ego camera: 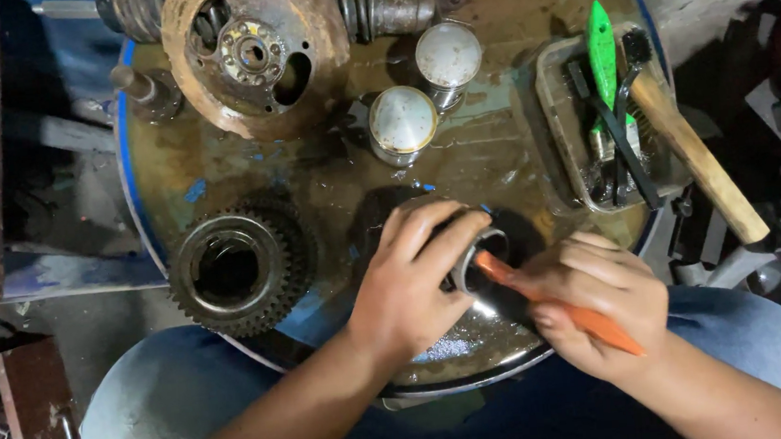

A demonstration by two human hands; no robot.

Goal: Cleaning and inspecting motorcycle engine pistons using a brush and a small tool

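Note:
My left hand [410,279] is wrapped over a round metal cylinder part [479,261] that rests on the oily drum top [330,173]. An orange-handled tool [563,308] is gripped in my right hand [600,300], and its front end reaches into the open mouth of that cylinder. The tool's tip is hidden inside the part. Both hands work at the near edge of the drum, above my knees.
Two metal pistons [402,120] [448,54] stand behind my hands. A toothed gear [237,271] lies at the left, and a rusty hub disc [253,51] at the back. At the right, a tray [560,129] holds a green tool [601,50]; a wooden handle [696,160] lies across it.

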